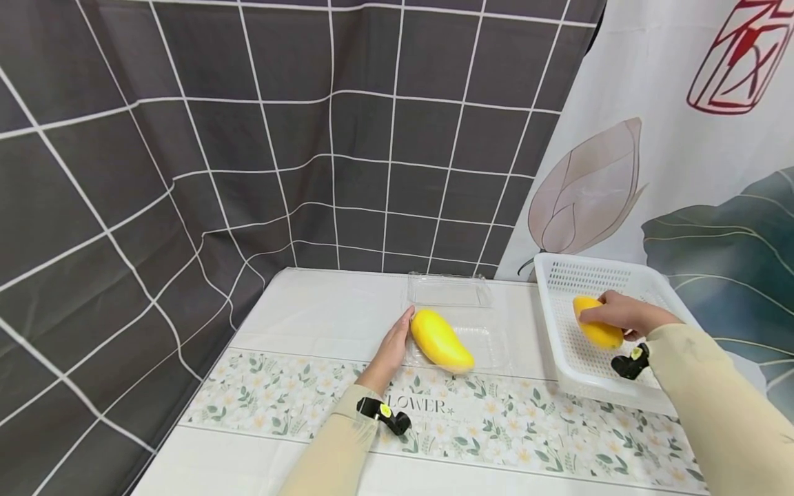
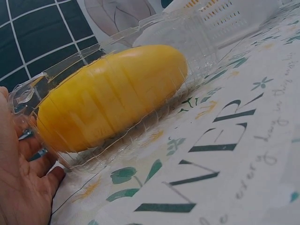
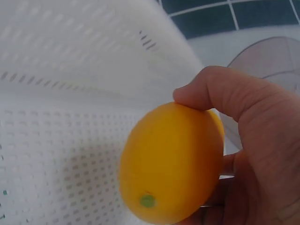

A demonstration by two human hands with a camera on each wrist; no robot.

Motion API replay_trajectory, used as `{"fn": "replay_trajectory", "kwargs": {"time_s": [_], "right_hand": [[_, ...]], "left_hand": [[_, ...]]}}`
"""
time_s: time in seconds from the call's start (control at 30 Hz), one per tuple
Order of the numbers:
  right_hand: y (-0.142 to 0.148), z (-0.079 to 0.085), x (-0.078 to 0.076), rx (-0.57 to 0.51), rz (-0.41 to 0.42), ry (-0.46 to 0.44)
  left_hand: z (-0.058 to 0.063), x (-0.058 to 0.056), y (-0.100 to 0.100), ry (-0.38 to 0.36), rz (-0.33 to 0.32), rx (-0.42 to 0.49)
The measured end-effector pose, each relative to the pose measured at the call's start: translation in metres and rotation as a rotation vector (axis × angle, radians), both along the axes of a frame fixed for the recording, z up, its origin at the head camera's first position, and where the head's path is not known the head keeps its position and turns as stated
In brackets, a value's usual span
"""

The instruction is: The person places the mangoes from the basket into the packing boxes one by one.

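Observation:
A yellow mango (image 1: 442,340) lies at the left end of a clear plastic clamshell box (image 1: 493,348), whose lid is folded back behind it. Against the box's left end rests my left hand (image 1: 392,348), its fingers mostly straight. From the left wrist view, the hand (image 2: 28,183) touches the box wall, with the mango (image 2: 112,96) behind the clear plastic. My right hand (image 1: 626,313) grips a second yellow mango (image 1: 600,333) inside the white basket. Thumb over the top and fingers underneath, it holds the mango (image 3: 171,164) with the green stem spot showing.
The white perforated basket (image 1: 555,337) stands at the right of the table. Floral print with lettering crosses the white tablecloth (image 1: 279,399). A dark gridded curtain (image 1: 360,131) hangs behind and to the left, and a white printed curtain (image 1: 657,89) behind the basket.

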State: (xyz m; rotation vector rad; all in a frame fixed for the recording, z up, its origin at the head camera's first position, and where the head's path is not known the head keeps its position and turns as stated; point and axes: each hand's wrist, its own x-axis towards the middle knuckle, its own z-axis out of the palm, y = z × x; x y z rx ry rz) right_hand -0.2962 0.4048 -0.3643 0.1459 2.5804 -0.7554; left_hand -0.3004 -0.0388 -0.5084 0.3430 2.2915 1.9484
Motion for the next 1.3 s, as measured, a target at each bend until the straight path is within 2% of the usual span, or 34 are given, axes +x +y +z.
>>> {"fn": "replay_trajectory", "kwargs": {"time_s": [0.13,0.4,0.57,0.8,1.1,1.3], "right_hand": [[-0.008,0.003,-0.002,0.035,0.018,0.08],[-0.024,0.008,-0.007,0.047,0.031,0.174],[-0.039,0.011,-0.006,0.063,0.036,0.255],[-0.065,0.011,-0.012,0.087,0.036,0.353],[-0.101,0.013,-0.017,0.063,0.08,0.404],[-0.122,0.008,-0.019,0.054,0.102,0.423]], "left_hand": [[0.0,-0.001,0.0,0.012,-0.003,0.011],[0.0,-0.001,0.001,-0.004,-0.002,0.018],[0.001,0.0,0.001,-0.006,-0.001,0.008],[0.0,0.0,0.001,0.01,0.002,0.0],[0.0,0.001,0.0,-0.014,0.005,0.004],[0.001,0.001,0.001,-0.003,0.007,-0.007]]}}
